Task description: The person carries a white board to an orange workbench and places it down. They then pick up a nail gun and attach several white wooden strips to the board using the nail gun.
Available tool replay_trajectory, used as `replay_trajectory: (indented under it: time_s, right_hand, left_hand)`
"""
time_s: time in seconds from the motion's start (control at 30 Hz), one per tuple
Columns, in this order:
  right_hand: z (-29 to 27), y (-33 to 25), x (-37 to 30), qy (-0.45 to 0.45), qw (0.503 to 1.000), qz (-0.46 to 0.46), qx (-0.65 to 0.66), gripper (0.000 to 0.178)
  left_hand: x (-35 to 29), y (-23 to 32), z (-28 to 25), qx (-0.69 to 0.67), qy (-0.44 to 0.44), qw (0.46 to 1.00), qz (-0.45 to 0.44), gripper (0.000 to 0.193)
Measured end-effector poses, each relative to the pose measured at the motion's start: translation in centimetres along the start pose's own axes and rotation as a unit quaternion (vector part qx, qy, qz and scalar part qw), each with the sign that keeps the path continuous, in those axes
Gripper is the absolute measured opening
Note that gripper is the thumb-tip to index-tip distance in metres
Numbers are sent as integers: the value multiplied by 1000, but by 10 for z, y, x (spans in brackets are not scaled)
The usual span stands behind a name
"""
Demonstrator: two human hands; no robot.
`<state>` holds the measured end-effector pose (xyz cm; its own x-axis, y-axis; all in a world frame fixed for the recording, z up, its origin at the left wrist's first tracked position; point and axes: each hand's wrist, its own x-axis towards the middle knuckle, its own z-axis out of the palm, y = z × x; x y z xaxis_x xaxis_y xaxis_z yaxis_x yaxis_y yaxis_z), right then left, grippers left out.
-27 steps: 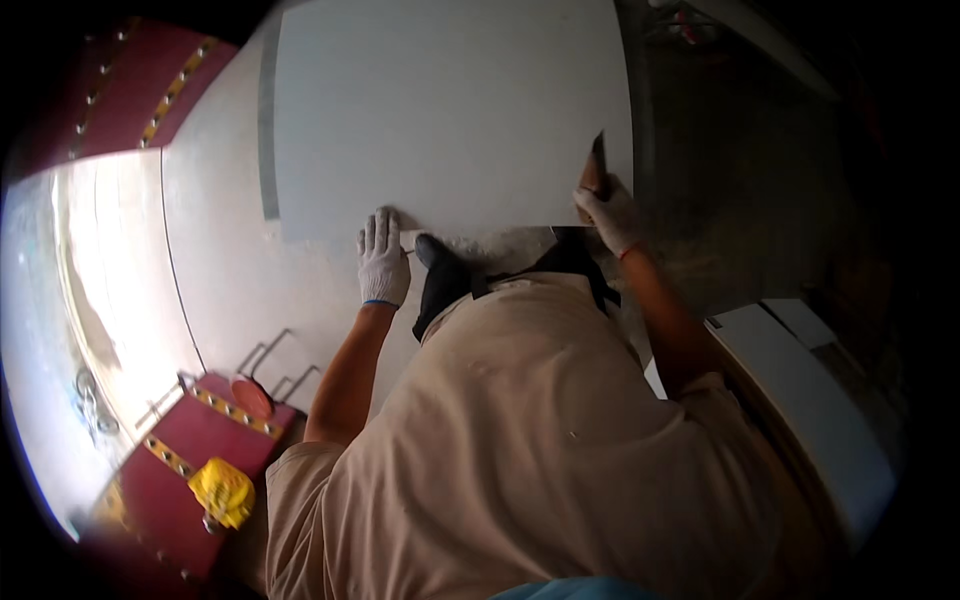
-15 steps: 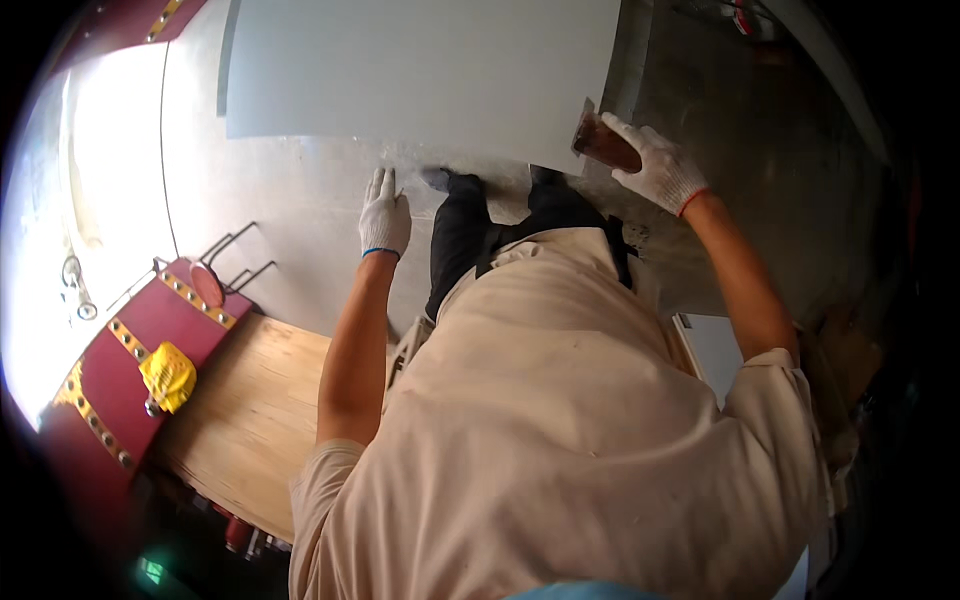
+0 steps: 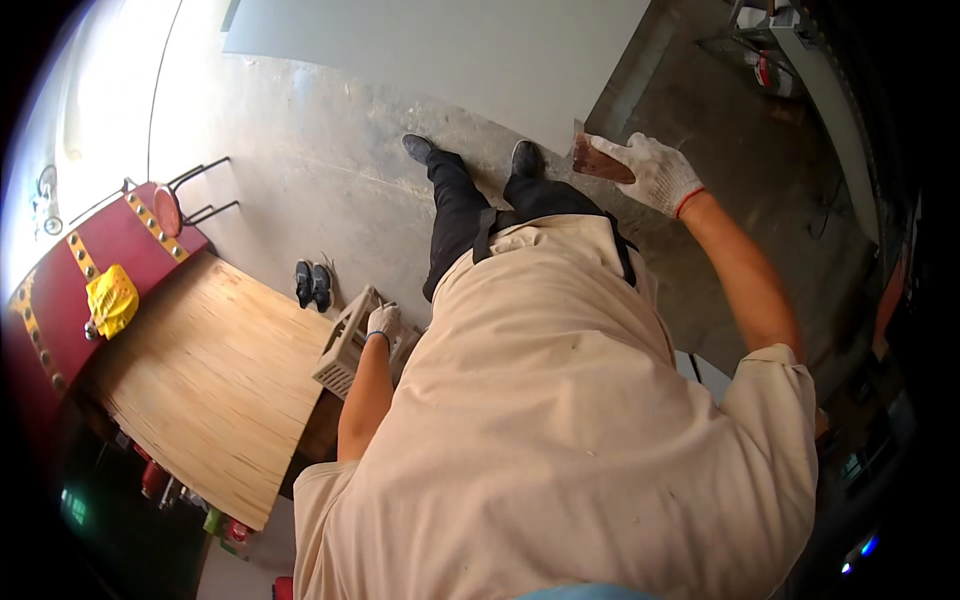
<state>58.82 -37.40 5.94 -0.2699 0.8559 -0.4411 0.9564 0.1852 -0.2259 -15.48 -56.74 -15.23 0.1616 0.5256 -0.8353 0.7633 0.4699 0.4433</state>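
Right grip [image 3: 652,172] pinches a brown scraper-like tool [image 3: 600,161], its tip near the corner of a pale board [image 3: 440,55]; contact unclear. Left grip [image 3: 383,320] is at a beige crate [image 3: 342,352]; cannot tell whether clasping. Dark shoes [image 3: 304,285] stand on floor [image 3: 275,225] near crate.

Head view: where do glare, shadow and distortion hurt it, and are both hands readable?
Head view, upper left: glare washes out detail; head view, rim: black corners, pale panel bowed along its edge; head view, lower left and far right: deep shadow; head view, middle: right hand and scraper read clearly, left hand less distinctly.
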Motion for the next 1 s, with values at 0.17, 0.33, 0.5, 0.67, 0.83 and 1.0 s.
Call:
replay_trajectory:
  time_s: [0.17,0.33,0.5,0.67,0.83,1.0]
  right_hand:
    - [-1,-7,8,19,999,-33,2,79]
    - [-12,-12,2,7,1000,-8,-24,77]
    - [-17,-18,2,-2,1000,14,-14,75]
    - [-8,-23,5,15,1000,14,-1,74]
    - [-9,-18,3,7,1000,21,-9,77]
    - [-22,-29,8,-1,1000,24,-16,79]
  left_hand:
    - [-14,65,25,-353,17,930,-101,4]
    - [-4,197,20,-397,76,902,-148,43]
    - [1,219,2,-382,109,902,-170,51]
    - [-1,178,-2,-402,94,895,-170,50]
    - [-4,157,4,-420,82,885,-182,48]
    - [-18,153,11,-464,79,860,-199,49]
